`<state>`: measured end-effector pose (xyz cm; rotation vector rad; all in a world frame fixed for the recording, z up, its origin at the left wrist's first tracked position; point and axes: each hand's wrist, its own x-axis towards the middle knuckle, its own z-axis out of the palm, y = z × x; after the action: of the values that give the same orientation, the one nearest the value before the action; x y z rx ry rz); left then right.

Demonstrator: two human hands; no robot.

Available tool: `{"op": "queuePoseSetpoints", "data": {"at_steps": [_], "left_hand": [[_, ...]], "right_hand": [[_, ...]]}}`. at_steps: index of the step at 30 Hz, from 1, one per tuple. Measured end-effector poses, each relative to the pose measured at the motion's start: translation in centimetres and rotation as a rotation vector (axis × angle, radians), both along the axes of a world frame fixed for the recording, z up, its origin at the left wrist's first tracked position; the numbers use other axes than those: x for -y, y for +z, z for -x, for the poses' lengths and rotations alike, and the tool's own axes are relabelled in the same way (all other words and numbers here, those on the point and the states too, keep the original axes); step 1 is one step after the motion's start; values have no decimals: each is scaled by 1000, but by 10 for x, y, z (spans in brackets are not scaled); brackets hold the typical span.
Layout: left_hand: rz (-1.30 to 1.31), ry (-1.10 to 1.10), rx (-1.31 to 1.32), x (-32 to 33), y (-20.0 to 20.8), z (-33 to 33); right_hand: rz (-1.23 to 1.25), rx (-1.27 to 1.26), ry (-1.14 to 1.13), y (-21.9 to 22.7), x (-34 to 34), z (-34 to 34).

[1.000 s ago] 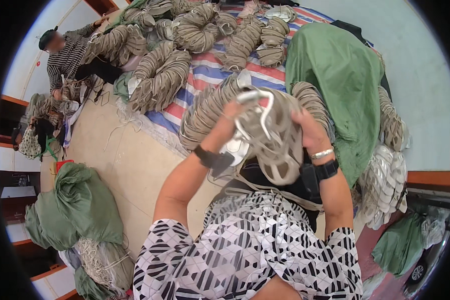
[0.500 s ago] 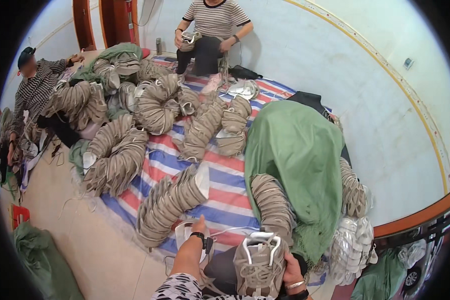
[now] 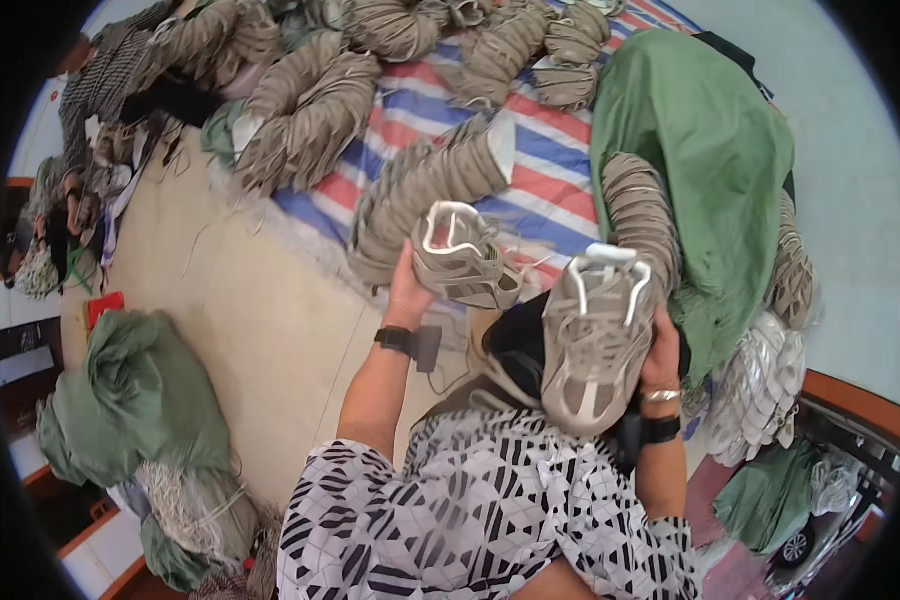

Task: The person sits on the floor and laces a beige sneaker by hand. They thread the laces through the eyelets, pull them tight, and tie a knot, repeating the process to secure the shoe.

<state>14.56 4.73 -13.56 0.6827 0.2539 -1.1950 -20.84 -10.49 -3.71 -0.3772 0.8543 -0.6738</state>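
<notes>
Before our patterned shirt (image 3: 490, 490), our left fingers (image 3: 407, 264) clasp one beige shoe (image 3: 458, 272), our right fingers (image 3: 662, 338) a second shoe (image 3: 592, 350).

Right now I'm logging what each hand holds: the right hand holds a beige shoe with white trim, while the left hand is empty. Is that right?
No: the left hand isn't empty; the head view shows it holding another beige shoe. The right hand does hold a beige shoe with white trim.

Floor (image 3: 255, 340): was brightly, evenly lit
Wall (image 3: 850, 150): was washed in diffuse light, its outer edge cut by the curved black fisheye rim
Green sheet (image 3: 690, 150): was softly shaded along its folds
Held shoes (image 3: 595, 345): were slightly softened
</notes>
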Motion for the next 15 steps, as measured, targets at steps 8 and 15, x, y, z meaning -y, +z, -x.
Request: {"op": "queuePoseSetpoints", "data": {"at_steps": [8,15], "left_hand": [[8,55,152,-49,64,5],[184,-140,700,-61,146,13]], "right_hand": [[554,-48,230,112,4,-32],[1289,-216,1149,245,-20,-65]]}}
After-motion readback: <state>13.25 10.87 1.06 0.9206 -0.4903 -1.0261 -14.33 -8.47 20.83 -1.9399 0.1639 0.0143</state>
